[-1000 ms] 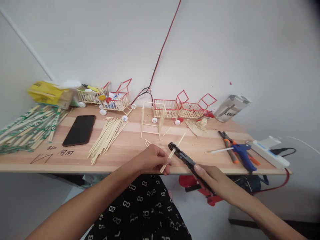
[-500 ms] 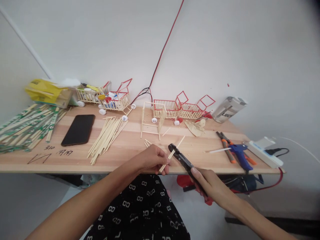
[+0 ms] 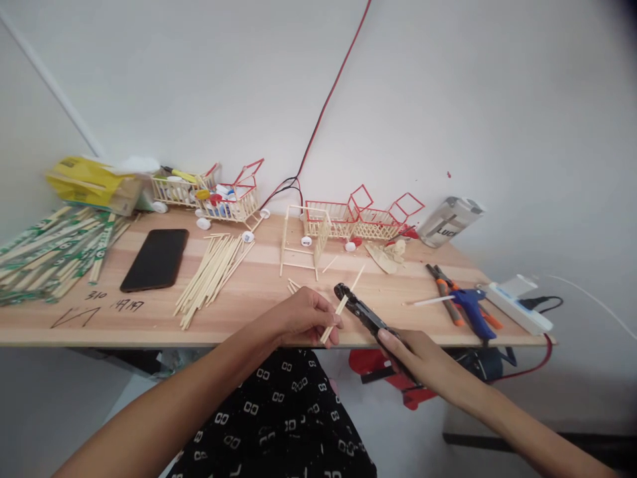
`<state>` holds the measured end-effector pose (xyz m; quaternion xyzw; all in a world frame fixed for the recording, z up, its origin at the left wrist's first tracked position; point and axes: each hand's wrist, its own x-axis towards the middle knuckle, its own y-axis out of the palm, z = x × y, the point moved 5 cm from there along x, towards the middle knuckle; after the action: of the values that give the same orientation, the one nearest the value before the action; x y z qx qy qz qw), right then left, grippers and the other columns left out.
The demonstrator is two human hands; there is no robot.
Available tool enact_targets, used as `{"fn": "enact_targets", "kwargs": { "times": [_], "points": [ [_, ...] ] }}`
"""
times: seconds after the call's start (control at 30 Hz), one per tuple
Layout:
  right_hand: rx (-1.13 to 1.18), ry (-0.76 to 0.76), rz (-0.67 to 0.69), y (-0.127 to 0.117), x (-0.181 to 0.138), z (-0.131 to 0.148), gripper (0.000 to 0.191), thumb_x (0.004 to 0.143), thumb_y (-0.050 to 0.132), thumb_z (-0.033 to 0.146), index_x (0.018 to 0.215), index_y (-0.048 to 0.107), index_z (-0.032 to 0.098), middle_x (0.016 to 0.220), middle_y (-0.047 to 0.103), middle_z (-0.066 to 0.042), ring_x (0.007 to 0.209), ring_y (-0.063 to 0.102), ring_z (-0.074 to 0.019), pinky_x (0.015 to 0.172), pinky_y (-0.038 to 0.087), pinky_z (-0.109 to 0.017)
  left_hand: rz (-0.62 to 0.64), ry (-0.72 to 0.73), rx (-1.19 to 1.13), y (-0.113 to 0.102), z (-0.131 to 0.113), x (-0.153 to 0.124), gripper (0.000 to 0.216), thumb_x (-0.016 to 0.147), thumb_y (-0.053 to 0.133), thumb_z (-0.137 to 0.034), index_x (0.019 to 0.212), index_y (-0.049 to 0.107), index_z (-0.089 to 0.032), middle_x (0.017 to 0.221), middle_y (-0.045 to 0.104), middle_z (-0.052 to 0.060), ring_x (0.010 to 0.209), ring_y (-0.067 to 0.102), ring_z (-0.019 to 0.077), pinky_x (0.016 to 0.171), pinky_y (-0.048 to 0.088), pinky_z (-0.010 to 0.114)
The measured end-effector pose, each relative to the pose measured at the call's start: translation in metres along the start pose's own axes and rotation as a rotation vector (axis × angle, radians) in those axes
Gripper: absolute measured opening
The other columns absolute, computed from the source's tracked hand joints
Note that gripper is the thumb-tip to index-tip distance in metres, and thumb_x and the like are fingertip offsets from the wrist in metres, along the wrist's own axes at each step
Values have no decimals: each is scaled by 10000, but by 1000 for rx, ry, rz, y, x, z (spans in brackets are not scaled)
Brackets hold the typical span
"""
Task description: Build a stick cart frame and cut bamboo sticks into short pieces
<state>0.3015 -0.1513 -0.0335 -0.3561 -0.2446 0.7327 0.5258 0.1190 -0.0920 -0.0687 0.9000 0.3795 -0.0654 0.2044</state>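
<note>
My left hand pinches a thin wooden stick above the front edge of the wooden table. My right hand grips the handles of black cutting pliers. The plier jaws sit around the stick a little above my left fingers. The stick's upper end slants up and to the right over the table.
A black phone and a pile of loose sticks lie to the left, wrapped chopsticks at far left. Stick-built carts and a frame stand at the back. A blue glue gun, orange pliers and a power strip lie right.
The view has drifted slightly right. My hands, the stick and the pliers stay in almost the same pose, with the right hand shifting a little along the handles.
</note>
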Motion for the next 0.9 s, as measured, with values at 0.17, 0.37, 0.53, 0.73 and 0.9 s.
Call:
{"fn": "enact_targets", "kwargs": {
  "times": [0.17,0.37,0.53,0.73,0.9],
  "points": [
    [-126,-91,-49,-7,11,2,498,932,312,576,673,497,193,583,535,-2,590,504,-176,588,387,-276,-26,25,90,-7,-7,5,279,608,728,-315,719,668,-66,564,670,59,452,595,104,400,372,173],
    [-178,-129,-81,-6,22,-2,480,940,285,563,654,421,203,609,465,7,607,432,-161,588,337,-277,-74,12,151,-11,-9,12,194,653,671,-266,709,662,-80,569,668,48,445,581,93,384,384,170],
    [-199,-126,-75,-4,24,-6,486,942,279,565,629,383,208,578,427,19,574,403,-144,563,304,-274,-85,14,177,-13,-7,14,192,658,667,-260,710,667,-76,581,672,57,460,591,107,366,371,176],
    [-236,-128,-85,-3,25,-10,506,943,280,563,596,374,207,546,413,21,526,368,-127,534,268,-274,-100,2,182,-14,-6,13,167,661,667,-237,714,665,-78,578,673,61,465,599,115,368,377,177],
    [-233,-164,-95,-3,25,-10,493,950,288,543,624,426,198,565,451,14,542,393,-134,547,283,-273,-79,3,174,-15,-4,13,168,675,667,-242,719,668,-80,578,670,55,456,592,106,370,389,170]
  ]
}}
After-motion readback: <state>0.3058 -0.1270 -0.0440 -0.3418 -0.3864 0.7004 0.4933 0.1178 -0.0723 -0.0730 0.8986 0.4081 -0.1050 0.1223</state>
